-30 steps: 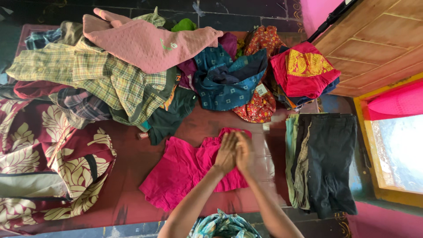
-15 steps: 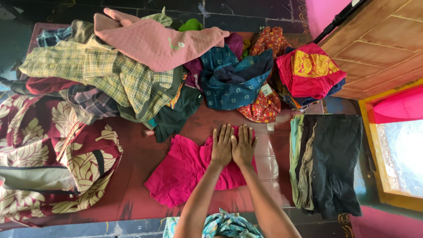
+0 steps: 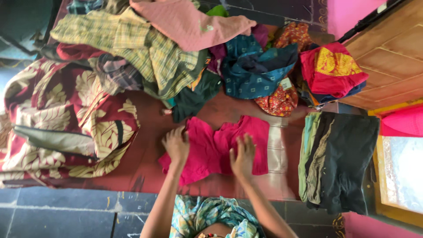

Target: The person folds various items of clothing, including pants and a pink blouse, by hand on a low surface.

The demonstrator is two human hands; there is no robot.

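Smoothing a magenta garment [image 3: 216, 147] lying flat on the maroon mat [image 3: 145, 163]: left hand [image 3: 176, 143] curling onto its left edge, right hand [image 3: 242, 158] pressing flat, fingers spread. Already folded: dark trousers stack [image 3: 339, 158], red-and-yellow pile [image 3: 332, 70]. Remaining unfolded: heap of checked shirts [image 3: 132, 48], apparently.
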